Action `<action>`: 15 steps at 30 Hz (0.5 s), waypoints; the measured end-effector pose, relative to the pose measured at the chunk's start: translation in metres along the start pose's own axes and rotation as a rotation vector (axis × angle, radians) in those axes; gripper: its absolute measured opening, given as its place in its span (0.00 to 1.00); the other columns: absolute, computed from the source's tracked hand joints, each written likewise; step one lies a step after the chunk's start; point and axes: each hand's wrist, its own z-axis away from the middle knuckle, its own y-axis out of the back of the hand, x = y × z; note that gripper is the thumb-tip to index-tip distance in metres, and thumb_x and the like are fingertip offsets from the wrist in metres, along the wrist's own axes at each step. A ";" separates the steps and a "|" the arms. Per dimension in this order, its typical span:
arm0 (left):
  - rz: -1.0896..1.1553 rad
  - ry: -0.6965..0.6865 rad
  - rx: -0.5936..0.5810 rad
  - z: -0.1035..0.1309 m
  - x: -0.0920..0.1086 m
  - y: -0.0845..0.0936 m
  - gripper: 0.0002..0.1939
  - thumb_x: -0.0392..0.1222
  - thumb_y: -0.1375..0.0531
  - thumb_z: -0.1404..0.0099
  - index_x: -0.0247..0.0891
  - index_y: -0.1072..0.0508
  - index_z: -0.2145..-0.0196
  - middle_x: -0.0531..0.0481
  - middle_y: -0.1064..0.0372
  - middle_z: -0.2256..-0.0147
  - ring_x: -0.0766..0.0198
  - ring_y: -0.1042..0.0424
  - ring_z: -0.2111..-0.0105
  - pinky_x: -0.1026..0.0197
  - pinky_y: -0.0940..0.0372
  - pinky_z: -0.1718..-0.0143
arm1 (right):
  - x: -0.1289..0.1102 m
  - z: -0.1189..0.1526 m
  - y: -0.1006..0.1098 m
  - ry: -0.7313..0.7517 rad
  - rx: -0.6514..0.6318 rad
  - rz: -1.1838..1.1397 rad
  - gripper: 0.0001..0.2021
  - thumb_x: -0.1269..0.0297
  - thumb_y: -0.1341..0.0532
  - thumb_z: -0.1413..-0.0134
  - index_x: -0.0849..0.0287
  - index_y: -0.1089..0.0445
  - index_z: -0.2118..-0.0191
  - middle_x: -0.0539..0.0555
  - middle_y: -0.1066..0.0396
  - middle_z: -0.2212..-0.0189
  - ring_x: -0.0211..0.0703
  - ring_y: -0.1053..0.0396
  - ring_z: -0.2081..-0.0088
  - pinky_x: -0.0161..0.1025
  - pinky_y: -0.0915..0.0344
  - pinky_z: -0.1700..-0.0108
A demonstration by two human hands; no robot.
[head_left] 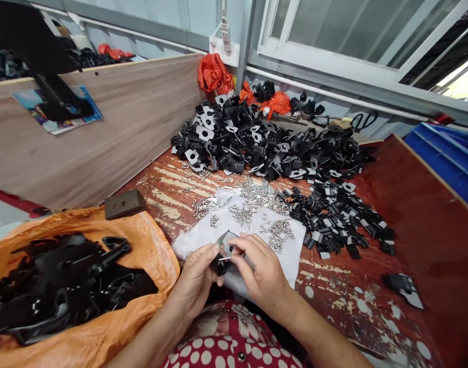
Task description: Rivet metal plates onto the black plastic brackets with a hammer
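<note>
Close to my body, my left hand [200, 268] is closed around a small black part [221, 266], with a dark, thin-edged piece sticking up from it. My right hand [259, 263] pinches a thin metal pin [225, 258] and holds it against the black part. The fingers hide much of the part, so its full shape does not show. Both hands are over the near edge of a white cloth [299, 245]. Small silvery metal pieces [282, 232] lie in heaps on that cloth, just beyond my hands.
A big pile of black parts [252, 138] covers the table's back, with a smaller pile [343, 217] at right. An orange sack [160, 245] full of black parts stands at left. Wooden boards [141, 112] wall the sides. A brown block [124, 204] sits beside the sack.
</note>
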 end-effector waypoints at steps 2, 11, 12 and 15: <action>0.013 -0.003 -0.007 0.001 -0.001 0.002 0.15 0.49 0.26 0.46 0.35 0.20 0.70 0.51 0.29 0.71 0.65 0.35 0.73 0.68 0.35 0.83 | 0.004 0.000 -0.006 0.026 0.021 0.031 0.12 0.73 0.48 0.31 0.59 0.33 0.47 0.55 0.26 0.61 0.45 0.30 0.58 0.49 0.31 0.45; 0.124 -0.041 0.063 0.005 -0.009 -0.003 0.13 0.44 0.26 0.46 0.37 0.24 0.74 0.56 0.31 0.73 0.68 0.34 0.71 0.68 0.31 0.68 | -0.013 0.005 -0.021 0.349 0.049 0.368 0.14 0.76 0.46 0.35 0.61 0.32 0.46 0.58 0.26 0.64 0.48 0.29 0.60 0.58 0.32 0.40; 0.137 -0.046 0.078 0.005 -0.011 -0.004 0.13 0.45 0.25 0.47 0.37 0.24 0.73 0.56 0.30 0.72 0.68 0.33 0.70 0.68 0.31 0.64 | -0.015 0.004 -0.022 0.381 0.039 0.387 0.13 0.77 0.45 0.35 0.61 0.31 0.48 0.58 0.26 0.64 0.48 0.29 0.61 0.58 0.32 0.40; 0.153 -0.033 0.097 0.008 -0.014 -0.002 0.14 0.45 0.25 0.48 0.38 0.24 0.71 0.55 0.29 0.69 0.67 0.32 0.68 0.67 0.31 0.61 | -0.013 0.003 -0.026 0.396 -0.008 0.381 0.10 0.78 0.44 0.36 0.61 0.29 0.55 0.55 0.28 0.68 0.44 0.30 0.64 0.53 0.31 0.40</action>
